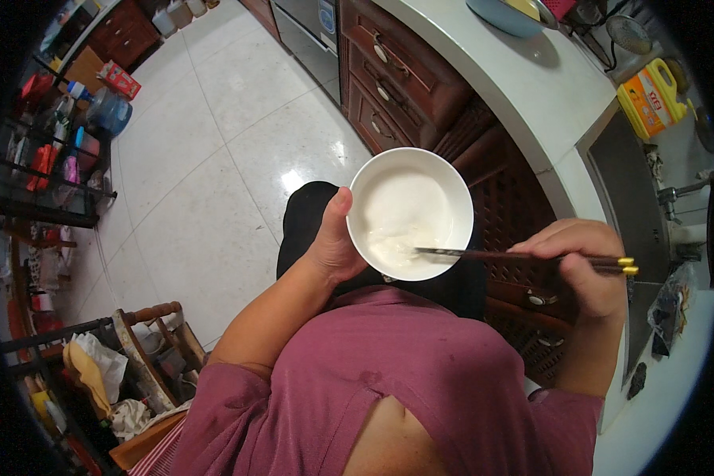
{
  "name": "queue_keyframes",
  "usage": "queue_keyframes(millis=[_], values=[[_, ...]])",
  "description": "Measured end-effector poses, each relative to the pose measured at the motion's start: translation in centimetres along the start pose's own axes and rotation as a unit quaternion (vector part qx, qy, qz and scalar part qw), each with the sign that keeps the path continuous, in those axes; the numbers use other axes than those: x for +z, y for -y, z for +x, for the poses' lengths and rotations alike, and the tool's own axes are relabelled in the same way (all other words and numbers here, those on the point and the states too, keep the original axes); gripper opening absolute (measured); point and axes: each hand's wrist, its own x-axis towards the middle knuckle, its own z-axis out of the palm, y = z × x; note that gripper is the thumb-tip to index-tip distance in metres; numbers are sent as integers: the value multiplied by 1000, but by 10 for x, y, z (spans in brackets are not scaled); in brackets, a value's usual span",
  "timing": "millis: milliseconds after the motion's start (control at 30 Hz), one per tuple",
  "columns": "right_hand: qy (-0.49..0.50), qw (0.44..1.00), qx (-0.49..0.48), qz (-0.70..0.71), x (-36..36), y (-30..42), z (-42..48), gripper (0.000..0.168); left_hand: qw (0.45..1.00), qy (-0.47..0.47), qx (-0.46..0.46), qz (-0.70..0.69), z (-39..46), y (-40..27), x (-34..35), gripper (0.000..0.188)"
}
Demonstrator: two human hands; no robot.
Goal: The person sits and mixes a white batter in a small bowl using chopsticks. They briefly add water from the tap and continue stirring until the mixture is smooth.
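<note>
A white bowl (461, 205) is held over my lap, its left side gripped by my left hand (339, 244) with the thumb on the rim and the fingers hidden beneath. Inside lies a white powder (407, 193), smooth toward the far side; a wetter, lumpy patch (392, 244) shows at the near side. My right hand (583, 256) holds a pair of dark chopsticks (488, 254) with gold-coloured ends. Their tips reach over the bowl's right rim into the wet patch. The chopsticks and right hand look slightly blurred.
Right of me runs a white counter (506, 77) above dark wooden drawers (398, 77). It carries a metal basin (506, 18), a yellow jug (651, 98) and a dark sink (625, 166) with a faucet (681, 190). Left stand a black rack (47, 208) and a large water bottle (110, 112).
</note>
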Motion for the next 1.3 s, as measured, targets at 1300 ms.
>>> queue_keyframes(millis=[1300], values=[[30, 999, 3, -41, 11, 11, 4, 28, 998, -28, 0, 51, 8, 1, 0, 116]])
